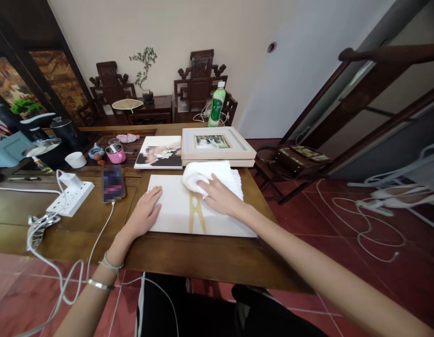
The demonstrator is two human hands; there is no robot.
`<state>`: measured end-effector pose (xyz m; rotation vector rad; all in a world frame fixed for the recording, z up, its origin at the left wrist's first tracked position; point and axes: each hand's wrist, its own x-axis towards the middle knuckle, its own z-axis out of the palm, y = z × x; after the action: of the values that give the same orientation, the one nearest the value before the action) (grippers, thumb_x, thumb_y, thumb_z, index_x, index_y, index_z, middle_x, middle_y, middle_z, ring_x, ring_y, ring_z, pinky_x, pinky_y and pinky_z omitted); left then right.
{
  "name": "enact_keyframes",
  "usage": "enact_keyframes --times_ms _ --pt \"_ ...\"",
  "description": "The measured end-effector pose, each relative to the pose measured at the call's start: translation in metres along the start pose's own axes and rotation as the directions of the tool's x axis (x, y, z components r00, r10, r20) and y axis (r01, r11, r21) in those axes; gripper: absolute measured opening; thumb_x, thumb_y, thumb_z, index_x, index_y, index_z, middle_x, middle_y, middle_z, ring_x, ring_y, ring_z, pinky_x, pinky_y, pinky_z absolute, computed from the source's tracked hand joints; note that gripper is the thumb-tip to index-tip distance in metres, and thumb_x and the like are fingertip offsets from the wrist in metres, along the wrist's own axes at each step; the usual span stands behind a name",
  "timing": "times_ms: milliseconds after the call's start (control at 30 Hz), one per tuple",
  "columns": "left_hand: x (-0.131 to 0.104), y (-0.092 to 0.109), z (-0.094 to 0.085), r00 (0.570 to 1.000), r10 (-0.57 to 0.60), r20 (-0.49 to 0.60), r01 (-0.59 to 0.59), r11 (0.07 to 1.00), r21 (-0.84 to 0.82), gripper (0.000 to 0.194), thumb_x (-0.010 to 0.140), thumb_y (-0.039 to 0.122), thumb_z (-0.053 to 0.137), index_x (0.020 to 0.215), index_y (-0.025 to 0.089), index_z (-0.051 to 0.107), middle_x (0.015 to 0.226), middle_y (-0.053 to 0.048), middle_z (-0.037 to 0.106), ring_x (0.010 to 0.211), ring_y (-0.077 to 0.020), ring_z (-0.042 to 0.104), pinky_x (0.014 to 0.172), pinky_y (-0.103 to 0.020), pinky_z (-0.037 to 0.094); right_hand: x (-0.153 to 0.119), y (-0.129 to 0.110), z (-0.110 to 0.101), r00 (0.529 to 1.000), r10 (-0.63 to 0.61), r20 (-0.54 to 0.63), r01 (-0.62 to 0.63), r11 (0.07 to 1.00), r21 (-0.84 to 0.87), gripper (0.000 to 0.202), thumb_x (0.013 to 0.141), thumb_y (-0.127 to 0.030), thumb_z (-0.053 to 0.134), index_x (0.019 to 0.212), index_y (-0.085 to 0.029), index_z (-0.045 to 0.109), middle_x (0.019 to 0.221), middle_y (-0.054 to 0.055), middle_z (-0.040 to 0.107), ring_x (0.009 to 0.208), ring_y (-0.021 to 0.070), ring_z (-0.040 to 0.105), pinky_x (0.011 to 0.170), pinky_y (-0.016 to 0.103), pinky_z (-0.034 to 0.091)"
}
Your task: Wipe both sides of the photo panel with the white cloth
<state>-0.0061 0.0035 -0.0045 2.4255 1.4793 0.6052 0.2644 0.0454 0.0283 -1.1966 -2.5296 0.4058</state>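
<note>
A white rectangular panel with a tan A-shaped mark lies flat near the table's front edge. My left hand rests on its left side, fingers stretched out and holding nothing. A white cloth, bunched at its left end, lies over the panel's upper right part. My right hand grips the bunched part with bent fingers. Just behind the cloth are stacked pale frames with a small photo in the top one. Left of them lies a photo print with a white border.
On the wooden table, to the left, are a phone, a power strip with loose cables, a pink cup and a white bowl. A green bottle stands behind the frames. Carved chairs stand behind the table.
</note>
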Motion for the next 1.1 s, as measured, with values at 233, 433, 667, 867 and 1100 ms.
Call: enact_keyframes --times_ms 233,433,667,867,1100 --pt "0.0 -0.002 0.002 1.0 0.006 -0.011 -0.006 1.0 -0.006 0.047 0.094 0.028 0.034 0.139 0.017 0.04 0.149 -0.012 0.039 0.14 -0.0227 0.03 0.115 -0.048 0.024 -0.065 -0.04 0.008 0.971 -0.214 0.11 0.229 0.963 -0.145 0.045 0.066 -0.002 0.043 0.108 -0.011 0.061 0.144 0.021 0.041 0.142 0.0326 0.015 0.11 0.065 0.014" --pt "-0.001 0.0 0.001 1.0 -0.013 0.003 0.013 1.0 -0.004 0.048 0.094 0.028 0.034 0.139 0.014 0.04 0.149 -0.012 0.038 0.141 -0.0224 0.029 0.116 -0.046 0.023 -0.11 -0.069 -0.003 0.929 -0.301 0.216 0.313 0.949 -0.022 0.043 0.061 -0.002 0.047 0.097 -0.013 0.065 0.144 0.02 0.041 0.141 0.0312 0.017 0.112 0.063 0.011" --pt "0.0 0.001 0.001 1.0 -0.017 -0.003 0.017 1.0 -0.005 0.048 0.094 0.028 0.034 0.139 0.014 0.041 0.149 -0.012 0.038 0.14 -0.0233 0.03 0.116 -0.047 0.023 -0.09 -0.057 -0.037 0.939 -0.069 0.338 0.044 0.996 0.082 0.034 0.086 -0.02 0.044 0.117 -0.019 0.059 0.132 0.013 0.056 0.131 0.0299 0.041 0.1 0.046 0.043" --pt "-0.001 0.0 0.001 1.0 -0.01 0.0 0.01 1.0 -0.003 0.048 0.094 0.027 0.035 0.139 0.015 0.04 0.149 -0.012 0.038 0.14 -0.0235 0.03 0.115 -0.048 0.024 -0.027 -0.011 -0.019 0.982 -0.05 0.181 0.051 0.999 -0.003 0.036 0.089 -0.023 0.04 0.122 -0.021 0.055 0.126 0.009 0.06 0.131 0.0333 0.04 0.101 0.05 0.039" --pt "0.0 -0.001 0.001 1.0 -0.004 -0.008 0.004 1.0 -0.007 0.048 0.093 0.027 0.036 0.14 0.017 0.039 0.149 -0.012 0.038 0.14 -0.0235 0.03 0.115 -0.048 0.024 0.022 -0.016 0.001 0.998 -0.048 0.033 0.052 0.991 -0.12 0.039 0.081 -0.007 0.038 0.115 -0.016 0.054 0.12 0.013 0.061 0.129 0.0348 0.04 0.101 0.058 0.033"
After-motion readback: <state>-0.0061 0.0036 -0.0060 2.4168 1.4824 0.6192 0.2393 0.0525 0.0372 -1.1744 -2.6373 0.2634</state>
